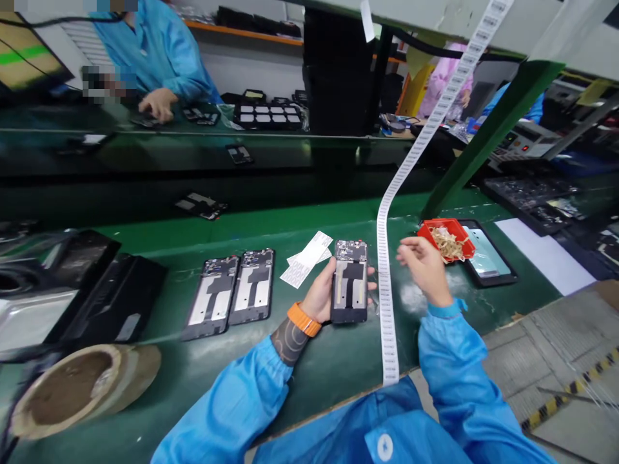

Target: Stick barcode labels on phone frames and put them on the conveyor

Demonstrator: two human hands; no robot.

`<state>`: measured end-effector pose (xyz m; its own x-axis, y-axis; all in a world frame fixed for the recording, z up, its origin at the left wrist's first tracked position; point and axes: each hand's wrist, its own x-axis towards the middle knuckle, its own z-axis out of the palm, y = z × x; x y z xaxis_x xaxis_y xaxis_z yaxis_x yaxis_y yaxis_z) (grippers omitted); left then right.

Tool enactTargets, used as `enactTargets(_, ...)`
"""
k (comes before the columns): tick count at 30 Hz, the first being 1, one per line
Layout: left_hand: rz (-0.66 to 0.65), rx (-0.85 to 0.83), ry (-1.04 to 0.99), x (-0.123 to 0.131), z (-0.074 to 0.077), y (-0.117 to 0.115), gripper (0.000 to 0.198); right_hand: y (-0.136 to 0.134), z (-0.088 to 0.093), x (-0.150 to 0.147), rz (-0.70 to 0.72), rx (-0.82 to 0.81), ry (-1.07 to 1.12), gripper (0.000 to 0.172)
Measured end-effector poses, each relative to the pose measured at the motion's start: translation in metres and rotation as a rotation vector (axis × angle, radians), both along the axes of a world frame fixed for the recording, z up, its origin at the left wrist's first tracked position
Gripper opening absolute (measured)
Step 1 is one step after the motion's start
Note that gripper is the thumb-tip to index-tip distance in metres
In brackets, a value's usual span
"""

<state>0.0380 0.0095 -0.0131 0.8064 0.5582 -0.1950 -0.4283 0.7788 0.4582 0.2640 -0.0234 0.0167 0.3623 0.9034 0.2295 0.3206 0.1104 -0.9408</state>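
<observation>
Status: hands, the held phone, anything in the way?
Left hand holding open-backed phone, innards facing up. Right hand by red bin, fingers curled, contents unclear. Label strip runs between hands.

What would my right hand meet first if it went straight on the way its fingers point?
Your right hand would probably meet the white label strip first, though one view leaves the depth between them unclear.

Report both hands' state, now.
Left hand: closed on an opened smartphone.
Right hand: fingers bent beside the red tray; whether they pinch anything cannot be told.
</observation>
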Motion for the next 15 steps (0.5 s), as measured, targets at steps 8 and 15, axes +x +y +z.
enactTargets(8,0.047,-0.045,0.115,0.003,-0.003,0.000,0.065,-0.072,-0.035,0.001,0.157,-0.086,-0.643,0.017)
enactTargets(15,-0.005,-0.025,0.233,0.009,-0.005,-0.007,0.061,-0.044,-0.058,-0.001,0.214,-0.103,-0.823,0.030)
